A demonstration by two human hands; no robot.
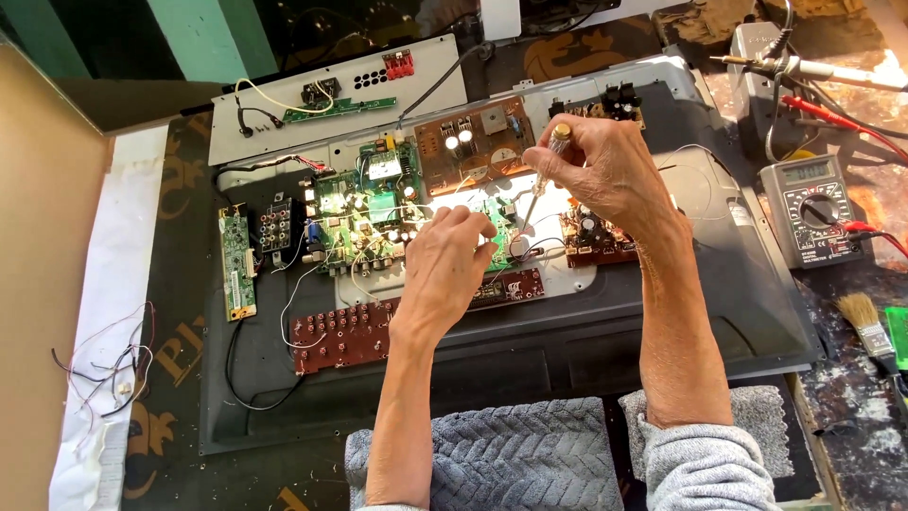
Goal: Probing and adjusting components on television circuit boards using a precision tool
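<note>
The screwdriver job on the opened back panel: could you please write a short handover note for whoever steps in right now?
Right hand grips a screwdriver, tip down over the small green board at the panel's centre.
Left hand rests on that board's left side, fingers curled; nothing visibly held.
The grey back panel lies flat with several circuit boards exposed; the main green board sits left of the hands.
Multimeter and brush lie to the right.
Whether the screw is loose cannot be told.
</note>
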